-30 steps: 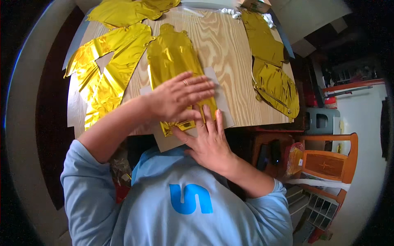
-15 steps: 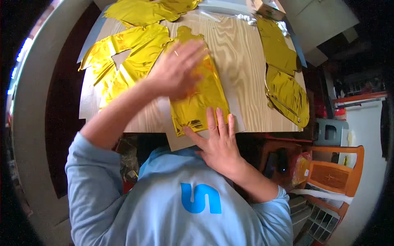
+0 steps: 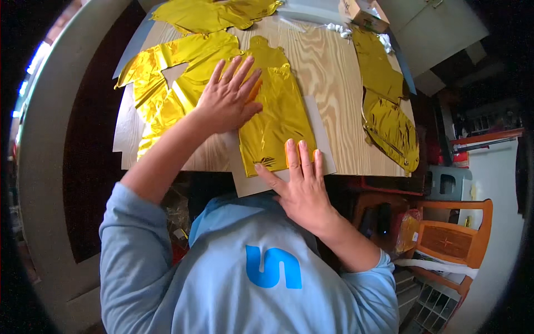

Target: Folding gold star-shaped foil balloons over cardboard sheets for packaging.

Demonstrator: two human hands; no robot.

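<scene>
A flat, shiny gold foil piece point(image 3: 272, 119), much like a deflated foil balloon, lies in front of me on a pale card sheet point(image 3: 324, 146). Its narrow tab points to the far side of the table. My left hand point(image 3: 227, 99) is spread at the foil's left edge, where another creased gold foil piece point(image 3: 208, 50) meets it. Fingers of my right hand point(image 3: 303, 192) lie straight on the near right corner of the middle piece, with the thumb near its bottom edge. Neither hand grips anything.
The wood-grain table point(image 3: 334, 106) carries more gold foil at the far left point(image 3: 211, 15) and along the right side point(image 3: 384, 72). An open carton point(image 3: 364, 15) stands at the far right beside clear plastic point(image 3: 306, 10). A wooden chair point(image 3: 451, 242) and a grey stool point(image 3: 448, 182) are right of the table.
My left hand has shifted from over the middle of the foil to its left edge, no longer blurred. My right hand stays at the near corner. The view has tilted slightly.
</scene>
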